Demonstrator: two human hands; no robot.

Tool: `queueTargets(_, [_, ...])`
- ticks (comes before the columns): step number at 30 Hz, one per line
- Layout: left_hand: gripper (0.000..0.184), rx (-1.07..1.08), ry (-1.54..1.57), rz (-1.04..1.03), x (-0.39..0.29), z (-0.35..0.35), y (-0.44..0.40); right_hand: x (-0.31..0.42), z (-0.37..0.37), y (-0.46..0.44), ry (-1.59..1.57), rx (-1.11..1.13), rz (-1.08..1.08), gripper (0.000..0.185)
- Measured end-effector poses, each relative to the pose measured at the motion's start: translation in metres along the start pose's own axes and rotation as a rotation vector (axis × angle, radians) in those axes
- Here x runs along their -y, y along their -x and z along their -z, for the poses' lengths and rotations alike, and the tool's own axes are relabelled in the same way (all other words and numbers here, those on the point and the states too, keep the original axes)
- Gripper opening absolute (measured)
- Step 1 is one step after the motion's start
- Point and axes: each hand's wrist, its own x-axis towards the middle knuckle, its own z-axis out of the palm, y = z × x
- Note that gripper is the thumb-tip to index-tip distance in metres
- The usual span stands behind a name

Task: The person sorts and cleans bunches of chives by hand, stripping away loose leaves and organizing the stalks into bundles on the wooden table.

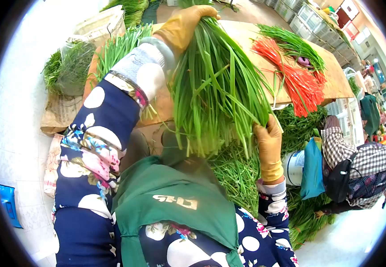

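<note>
A thick bunch of garlic chives (215, 84) hangs leaf ends down over the near edge of the wooden table (242, 38). My left hand (186, 26), in an orange rubber glove, is wrapped round its upper end. At the lower right of the bunch, my right hand (268, 140), gloved too, has its fingers closed on the tip of a few leaves. More chives (124, 46) lie on the table to the left, partly behind my left arm. A bundle of red plastic ties (293, 78) rests on the table at the right, with green leaves (295, 42) beside it.
Loose greens (237, 175) are heaped below the table and to the right. A bagged bunch (70, 66) and a white crate (97, 26) stand at the left. A co-worker in a checked top (366, 160) bends at the right, near a white bucket (294, 167). Crates (313, 29) line the back.
</note>
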Motion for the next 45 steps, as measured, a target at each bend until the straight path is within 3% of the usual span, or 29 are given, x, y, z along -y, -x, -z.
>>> queueTargets(2, [0.029,0.177,0.073,-0.083,0.005,0.018,-0.013,0.015,-0.008,-0.003,-0.323,0.028,-0.151,0.023])
queueTargets(3, [0.028,-0.052,0.182,0.242,-0.019,-0.002,-0.006,0.006,0.0,-0.006,-0.324,0.128,-0.251,0.025])
queueTargets(6, [0.026,-0.148,0.113,0.248,-0.014,-0.006,-0.003,-0.011,0.005,0.002,-0.001,0.323,-0.326,0.029])
queueTargets(11, [0.025,-0.203,0.022,0.154,-0.001,-0.014,0.005,-0.002,0.033,0.026,0.036,0.201,-0.351,0.024])
queueTargets(13, [0.023,-0.186,-0.003,0.158,0.01,-0.004,0.002,-0.014,0.058,0.041,0.054,0.225,-0.482,0.022])
queueTargets(14, [0.021,-0.128,-0.357,-0.201,0.028,0.017,-0.007,-0.02,0.069,0.051,0.134,0.198,-0.501,0.022])
queueTargets(16, [0.019,-0.128,-0.607,-0.448,0.027,0.022,-0.005,-0.055,0.109,0.082,0.18,0.136,-0.573,0.027])
queueTargets(17, [0.021,-0.153,-0.322,-0.194,0.019,0.021,-0.002,-0.085,0.137,0.099,0.385,0.103,-0.653,0.03])
queueTargets(18, [0.022,-0.172,-0.227,-0.106,0.02,0.023,-0.001,-0.11,0.164,0.117,0.411,0.08,-0.771,0.033])
queueTargets(19, [0.024,-0.187,-0.133,-0.02,0.02,0.024,-0.001,-0.121,0.182,0.131,0.718,0.114,-0.914,0.025])
queueTargets(20, [0.026,-0.208,-0.034,0.045,0.015,0.019,0.004,-0.15,0.208,0.138,1.639,0.577,-0.774,0.037])
queueTargets(21, [0.024,-0.243,0.072,0.082,0.02,0.02,0.0,-0.136,0.201,0.136,1.637,0.572,-0.781,0.037])
queueTargets(23, [0.021,-0.251,-0.015,-0.001,0.033,0.033,-0.012,-0.069,0.155,0.11,1.499,0.217,-0.601,0.047])
queueTargets(25, [0.02,-0.285,-0.012,0.059,0.033,0.035,-0.014,-0.014,0.098,0.077,1.23,-0.014,0.093,0.048])
queueTargets(27, [0.019,-0.339,-0.031,0.126,0.023,0.026,-0.009,0.038,0.046,0.052,0.822,0.023,0.216,0.049])
queueTargets(29, [0.019,-0.362,-0.028,0.14,0.02,0.025,-0.007,0.047,0.026,0.028,0.96,0.182,0.516,0.064])
queueTargets(32, [0.02,-0.342,0.022,0.138,0.017,0.024,-0.001,0.016,0.003,0.016,0.918,0.315,0.258,0.091])
queueTargets(35, [0.021,-0.394,-0.078,0.047,0.027,0.034,-0.006,-0.01,0.01,0.025,0.59,0.288,0.037,0.046])
queueTargets(38, [0.021,-0.461,0.027,0.143,0.021,0.022,-0.005,0.0,0.04,0.051,0.395,0.259,-0.097,0.017])
queueTargets(41, [0.021,-0.417,-0.046,0.087,0.025,0.028,-0.007,0.011,0.07,0.074,0.135,-0.021,-0.044,0.028])
queueTargets(43, [0.02,-0.453,-0.024,0.07,0.03,0.03,-0.011,-0.012,0.127,0.089,0.012,-0.004,-0.165,0.029])
queueTargets(45, [0.021,-0.491,0.083,0.161,0.035,0.033,-0.015,-0.039,0.165,0.098,0.757,0.023,-0.445,0.029])
